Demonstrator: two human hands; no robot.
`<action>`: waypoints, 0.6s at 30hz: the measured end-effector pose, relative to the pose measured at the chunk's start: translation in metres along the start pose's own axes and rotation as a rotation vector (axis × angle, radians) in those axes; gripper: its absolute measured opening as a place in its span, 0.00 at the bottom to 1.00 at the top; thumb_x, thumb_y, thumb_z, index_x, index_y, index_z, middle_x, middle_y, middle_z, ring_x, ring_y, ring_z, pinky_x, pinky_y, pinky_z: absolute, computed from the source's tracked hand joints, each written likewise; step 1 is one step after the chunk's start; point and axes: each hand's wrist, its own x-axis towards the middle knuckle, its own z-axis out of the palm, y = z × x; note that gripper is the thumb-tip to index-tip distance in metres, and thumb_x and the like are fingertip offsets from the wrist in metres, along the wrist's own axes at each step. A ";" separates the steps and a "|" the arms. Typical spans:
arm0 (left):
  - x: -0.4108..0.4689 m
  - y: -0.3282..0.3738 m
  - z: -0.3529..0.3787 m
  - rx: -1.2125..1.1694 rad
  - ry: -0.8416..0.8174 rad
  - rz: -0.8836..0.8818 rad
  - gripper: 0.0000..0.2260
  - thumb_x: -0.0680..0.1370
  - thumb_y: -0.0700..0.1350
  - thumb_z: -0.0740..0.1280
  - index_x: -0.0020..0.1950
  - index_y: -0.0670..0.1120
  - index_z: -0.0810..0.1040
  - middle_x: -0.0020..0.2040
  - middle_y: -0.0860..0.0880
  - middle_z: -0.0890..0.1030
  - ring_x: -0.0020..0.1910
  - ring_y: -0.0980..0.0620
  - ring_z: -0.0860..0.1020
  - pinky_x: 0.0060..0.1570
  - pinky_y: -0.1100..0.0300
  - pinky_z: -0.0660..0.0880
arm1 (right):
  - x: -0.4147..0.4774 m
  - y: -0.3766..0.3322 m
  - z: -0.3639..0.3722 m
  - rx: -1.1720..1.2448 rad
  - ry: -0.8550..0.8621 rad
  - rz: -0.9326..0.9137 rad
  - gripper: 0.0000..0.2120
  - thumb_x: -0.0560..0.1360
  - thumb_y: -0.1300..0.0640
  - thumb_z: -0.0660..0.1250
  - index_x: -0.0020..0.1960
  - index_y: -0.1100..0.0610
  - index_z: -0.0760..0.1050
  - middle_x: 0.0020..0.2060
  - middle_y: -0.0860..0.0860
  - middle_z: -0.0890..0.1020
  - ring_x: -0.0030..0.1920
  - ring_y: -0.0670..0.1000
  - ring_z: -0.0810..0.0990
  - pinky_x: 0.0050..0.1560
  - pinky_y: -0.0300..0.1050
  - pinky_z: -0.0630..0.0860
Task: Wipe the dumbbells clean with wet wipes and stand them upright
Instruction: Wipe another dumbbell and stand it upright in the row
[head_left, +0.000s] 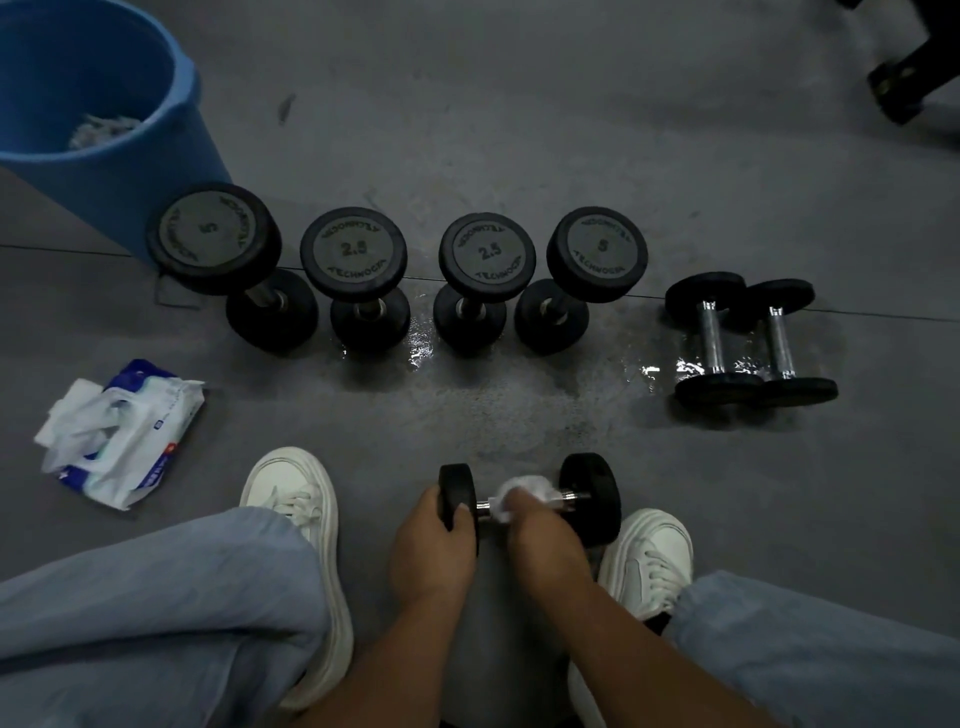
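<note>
A small black dumbbell (592, 496) lies sideways between my feet. My left hand (434, 551) grips its left head. My right hand (543, 535) holds a white wet wipe (524, 491) wrapped round the chrome handle. Several black dumbbells stand upright in a row on the grey floor; the leftmost, a 5 (215, 239), is next to the bucket, and the rightmost, also a 5 (597, 254), ends the row. Two more dumbbells (748, 340) lie on their sides at the right. An open pack of wet wipes (124, 434) lies at the left.
A blue bucket (119, 171) with used wipes inside stands at the back left. Wet patches shine on the floor (519, 130) near the row. My white shoes (293, 493) and jeans frame the bottom. A dark equipment leg (906, 78) sits top right.
</note>
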 end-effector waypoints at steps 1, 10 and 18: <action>0.001 0.001 -0.001 -0.022 -0.009 0.007 0.14 0.77 0.47 0.68 0.63 0.53 0.77 0.56 0.48 0.83 0.55 0.46 0.81 0.56 0.52 0.77 | -0.002 -0.007 0.002 0.060 -0.040 -0.059 0.22 0.73 0.46 0.67 0.66 0.46 0.72 0.51 0.53 0.83 0.51 0.52 0.82 0.57 0.51 0.76; 0.035 0.022 0.009 -0.158 -0.109 0.007 0.37 0.74 0.36 0.70 0.79 0.54 0.60 0.67 0.48 0.77 0.64 0.48 0.76 0.64 0.59 0.71 | 0.041 -0.019 -0.007 -0.071 0.134 -0.307 0.16 0.75 0.54 0.66 0.62 0.48 0.75 0.52 0.54 0.78 0.50 0.49 0.76 0.57 0.38 0.69; 0.080 0.044 0.014 -0.456 0.074 -0.049 0.25 0.75 0.39 0.72 0.72 0.45 0.71 0.67 0.47 0.78 0.61 0.55 0.77 0.67 0.58 0.70 | 0.058 -0.023 -0.011 -0.211 0.095 -0.300 0.15 0.79 0.60 0.56 0.58 0.43 0.71 0.54 0.38 0.63 0.46 0.36 0.65 0.47 0.29 0.66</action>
